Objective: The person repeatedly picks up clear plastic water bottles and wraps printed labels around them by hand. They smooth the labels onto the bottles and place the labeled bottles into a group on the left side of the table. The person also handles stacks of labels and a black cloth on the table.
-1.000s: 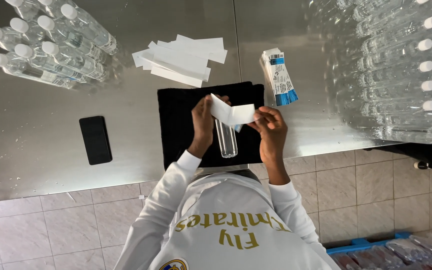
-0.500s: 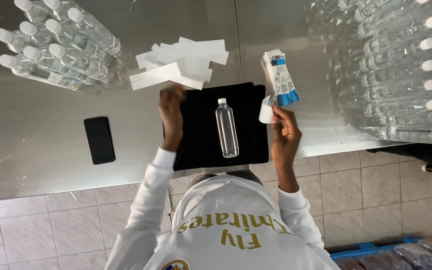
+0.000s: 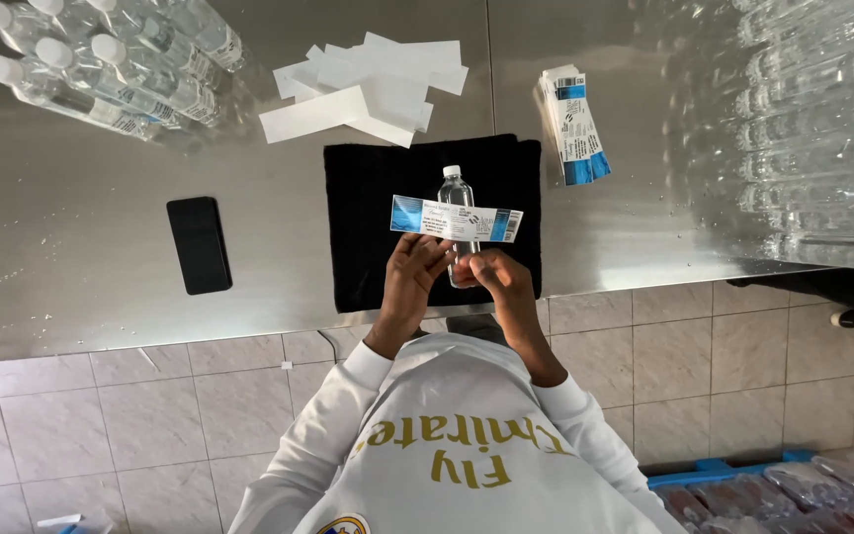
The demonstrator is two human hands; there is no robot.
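Note:
A small clear plastic bottle (image 3: 456,188) with a white cap lies on a black cloth (image 3: 373,213) on the steel table. Across the bottle stretches a sticky label (image 3: 457,220), white with blue ends. My left hand (image 3: 410,277) pinches the label's lower edge left of the bottle. My right hand (image 3: 494,279) pinches it just right of the bottle. Both hands cover the bottle's lower end. I cannot tell whether the label touches the bottle.
A pile of white backing strips (image 3: 368,84) lies behind the cloth. A stack of labels (image 3: 573,124) is at its right, a black phone (image 3: 199,244) at its left. Labelled bottles (image 3: 101,59) lie far left, many bare bottles (image 3: 822,129) right. The table edge (image 3: 249,331) runs just behind my arms.
My left hand dropped a white backing strip on the pile and came back. My right hand brought the label from beside the stack. Both hands now hold it spread across the bottle.

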